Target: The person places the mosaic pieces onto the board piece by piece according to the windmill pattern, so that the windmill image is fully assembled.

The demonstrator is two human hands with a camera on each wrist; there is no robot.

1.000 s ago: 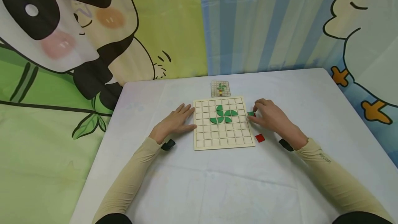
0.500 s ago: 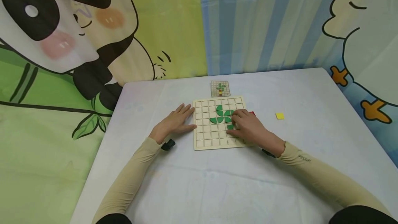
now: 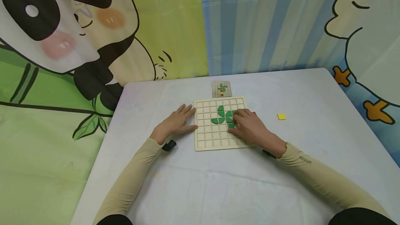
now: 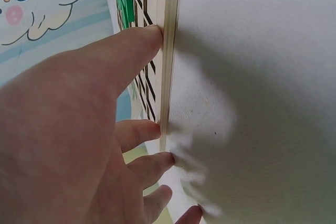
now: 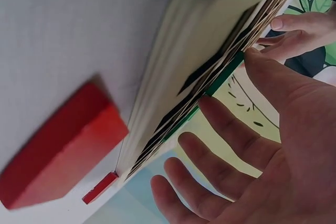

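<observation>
My right hand (image 3: 250,125) is over the right part of a pale wooden grid board (image 3: 207,140). Its thumb and index finger pinch a green tile (image 5: 224,74) against the grid, below the other green pieces. Several green quarter-round pieces (image 3: 221,111) lie in the middle squares, partly covered by the right fingers. My left hand (image 3: 175,122) rests at the board's left edge with spread fingers. In the left wrist view, the thumb and fingertips touch the edge (image 4: 167,77).
A small pattern card (image 3: 222,89) lies just beyond the board. Farther right on the white table is a yellow square tile (image 3: 281,116). Two red tiles sit beside the board's right edge, a near one (image 5: 63,150) and a far one (image 5: 100,188).
My right hand has moved left from beside the board onto it with the green tile, then stayed nearly still. The yellow tile has come into sight. My left hand has not moved.
</observation>
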